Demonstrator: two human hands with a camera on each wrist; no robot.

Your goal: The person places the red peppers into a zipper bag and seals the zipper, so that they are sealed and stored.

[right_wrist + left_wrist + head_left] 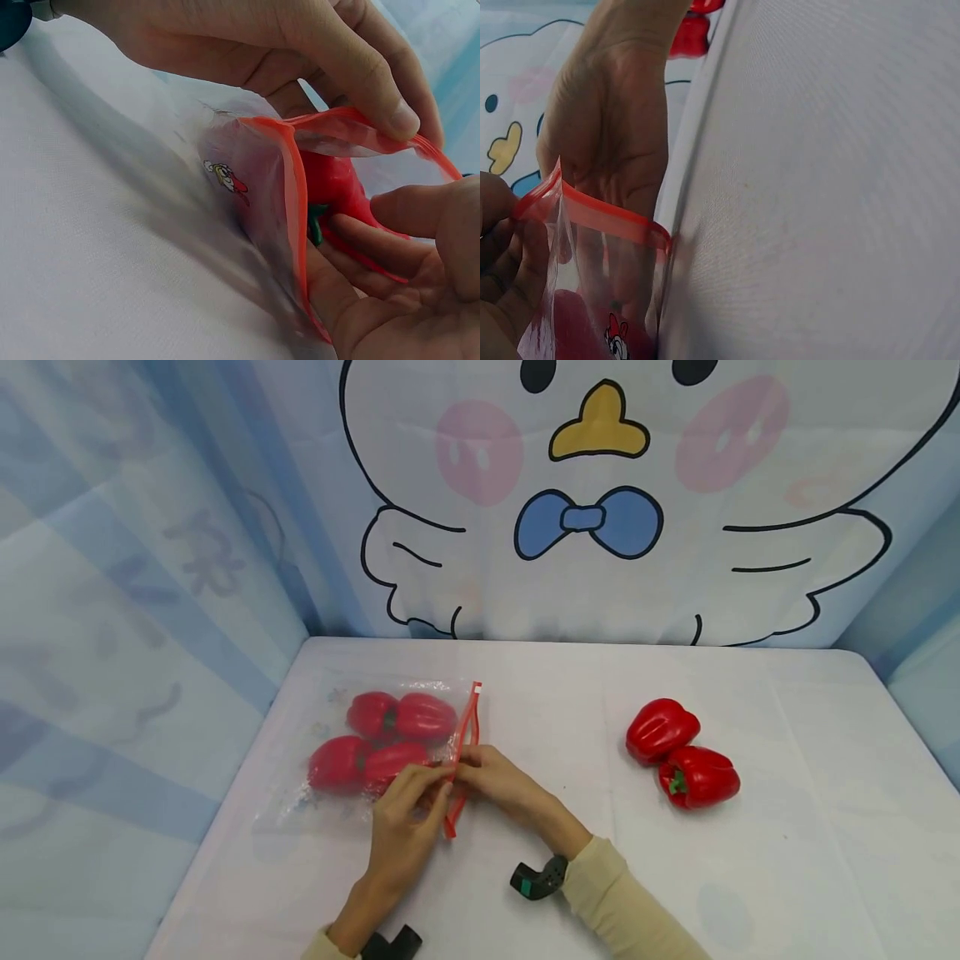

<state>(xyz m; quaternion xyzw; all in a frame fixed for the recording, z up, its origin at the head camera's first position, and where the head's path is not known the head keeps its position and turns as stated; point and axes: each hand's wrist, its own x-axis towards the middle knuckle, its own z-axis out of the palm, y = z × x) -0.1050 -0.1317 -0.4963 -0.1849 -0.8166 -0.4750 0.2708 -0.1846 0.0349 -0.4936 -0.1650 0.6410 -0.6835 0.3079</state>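
Observation:
A clear zip bag [288,810] with a red zip edge [474,710] lies at the left of the table with several red bell peppers [426,717] inside. My left hand [405,827] pinches the upper side of the bag's mouth between thumb and fingers, and the mouth gapes in the right wrist view. Through that mouth reaches my right hand [420,285], its fingers extended and the thumb apart from them. Its fingertips are right beside a bell pepper [330,180] with a green stem [316,225]. Cartoon prints mark the bag's side.
Two more red bell peppers [660,731] lie against each other on the right half of the white table [810,860]. A cartoon curtain [585,585] hangs behind the table, and pale blue cloth [112,652] stands along its left side. Both wrists wear black camera mounts [538,878].

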